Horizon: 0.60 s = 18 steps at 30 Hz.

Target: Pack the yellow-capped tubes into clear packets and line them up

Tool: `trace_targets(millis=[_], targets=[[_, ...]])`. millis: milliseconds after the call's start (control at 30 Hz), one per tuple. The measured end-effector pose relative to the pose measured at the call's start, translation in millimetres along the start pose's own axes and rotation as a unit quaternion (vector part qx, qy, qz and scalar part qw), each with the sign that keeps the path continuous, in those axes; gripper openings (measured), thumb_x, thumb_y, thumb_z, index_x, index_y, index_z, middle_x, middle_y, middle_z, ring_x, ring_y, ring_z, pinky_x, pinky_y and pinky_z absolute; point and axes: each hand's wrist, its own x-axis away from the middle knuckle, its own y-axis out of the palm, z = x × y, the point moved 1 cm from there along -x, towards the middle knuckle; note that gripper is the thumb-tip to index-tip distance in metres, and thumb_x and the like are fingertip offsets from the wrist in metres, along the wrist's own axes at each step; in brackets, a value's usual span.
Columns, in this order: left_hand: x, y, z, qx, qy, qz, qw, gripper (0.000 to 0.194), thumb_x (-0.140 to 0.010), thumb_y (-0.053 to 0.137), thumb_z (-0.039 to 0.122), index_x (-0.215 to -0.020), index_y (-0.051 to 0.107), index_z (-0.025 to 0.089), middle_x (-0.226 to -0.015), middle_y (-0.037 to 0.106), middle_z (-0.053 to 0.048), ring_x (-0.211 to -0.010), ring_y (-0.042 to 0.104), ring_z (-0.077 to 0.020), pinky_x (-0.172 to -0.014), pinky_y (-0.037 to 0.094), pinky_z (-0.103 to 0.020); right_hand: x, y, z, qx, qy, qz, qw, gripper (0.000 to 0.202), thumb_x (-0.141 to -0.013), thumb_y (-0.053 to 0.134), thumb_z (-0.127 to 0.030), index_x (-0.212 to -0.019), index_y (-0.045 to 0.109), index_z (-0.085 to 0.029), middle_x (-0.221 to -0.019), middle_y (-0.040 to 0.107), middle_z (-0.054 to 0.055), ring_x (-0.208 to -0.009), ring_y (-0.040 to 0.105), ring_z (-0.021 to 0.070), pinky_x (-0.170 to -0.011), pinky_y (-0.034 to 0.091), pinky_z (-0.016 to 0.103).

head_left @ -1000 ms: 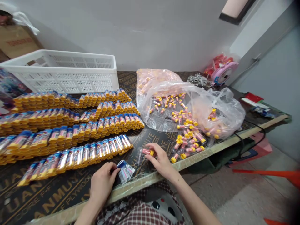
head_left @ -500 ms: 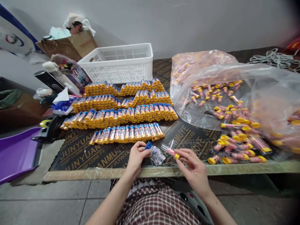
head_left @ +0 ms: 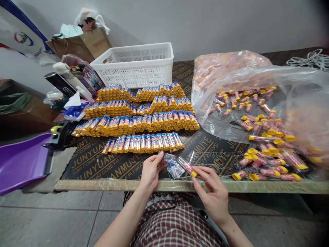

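Right hand [head_left: 210,188]: fingers gripped one tube [head_left: 187,166] by its yellow-capped end, which left the clear end uncovered. Left hand [head_left: 151,173]: fingertips pinched a small blue piece [head_left: 160,153], mostly hidden. Printed packets [head_left: 175,171]: lay loose on the counter [head_left: 102,185] between the hands, probably for a short reach. Blue-and-yellow tubes [head_left: 147,143]: lay side by side in stacked rows, apparently against rolling. Plastic bag [head_left: 214,130]: lay with its mouth open; loose yellow-capped tubes [head_left: 266,171] sat before it, presumably handy to the right hand.
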Motion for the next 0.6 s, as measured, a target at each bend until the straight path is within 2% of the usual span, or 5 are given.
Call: trace_targets(millis=[133, 267, 433, 533, 600], targets=[[0, -0.8, -1, -0.009, 0.005, 0.011, 1.000, 0.036, -0.046, 0.085, 0.037, -0.063, 0.066, 0.011, -0.057, 0.061, 0.001, -0.054, 0.056, -0.0090, -0.057, 0.049, -0.022, -2, 2, -3, 0.023, -0.032, 0.006, 0.999, 0.032, -0.082, 0.057, -0.016, -0.112, 0.064, -0.027, -0.107, 0.060, 0.008, -0.099, 0.059, 0.0226, -0.085, 0.051, 0.040], [1, 1.3, -4, -0.028, 0.027, 0.006, 0.999, 0.034, -0.051, 0.083, 0.038, -0.063, 0.066, 0.011, -0.058, 0.061, 0.001, -0.055, 0.056, -0.0088, -0.057, 0.048, -0.022, -4, 4, -6, 0.029, -0.065, -0.028, 0.997, 0.035, -0.081, 0.057, -0.012, -0.112, 0.063, -0.028, -0.105, 0.061, 0.007, -0.097, 0.060, 0.0213, -0.084, 0.051, 0.037], [11, 8.5, -4, -0.033, 0.035, -0.063, 0.997, 0.030, -0.058, 0.080, 0.035, -0.068, 0.064, 0.012, -0.065, 0.064, 0.000, -0.059, 0.058, -0.0096, -0.060, 0.050, -0.022, -5, 8, -5, -0.002, -0.071, -0.099, 0.993, 0.039, -0.085, 0.049, -0.009, -0.117, 0.060, -0.029, -0.107, 0.059, 0.007, -0.097, 0.060, 0.0182, -0.083, 0.052, 0.033], [18, 11.5, -3, -0.033, 0.002, -0.100, 0.994, 0.035, -0.056, 0.082, 0.029, -0.081, 0.064, 0.013, -0.070, 0.067, -0.001, -0.060, 0.060, -0.0098, -0.061, 0.050, -0.022, -7, 10, -4, 0.009, -0.091, -0.101, 0.991, 0.042, -0.084, 0.048, -0.007, -0.118, 0.059, -0.030, -0.101, 0.058, 0.006, -0.091, 0.060, 0.0167, -0.079, 0.053, 0.030], [22, 11.7, -4, -0.050, -0.029, -0.119, 0.991, 0.043, -0.052, 0.084, 0.028, -0.088, 0.064, 0.013, -0.074, 0.069, -0.003, -0.060, 0.062, -0.0104, -0.060, 0.050, -0.022, -9, 10, -3, 0.033, -0.109, -0.093, 0.989, 0.050, -0.080, 0.051, -0.008, -0.124, 0.054, -0.030, -0.102, 0.056, 0.006, -0.094, 0.060, 0.0185, -0.082, 0.053, 0.033]])
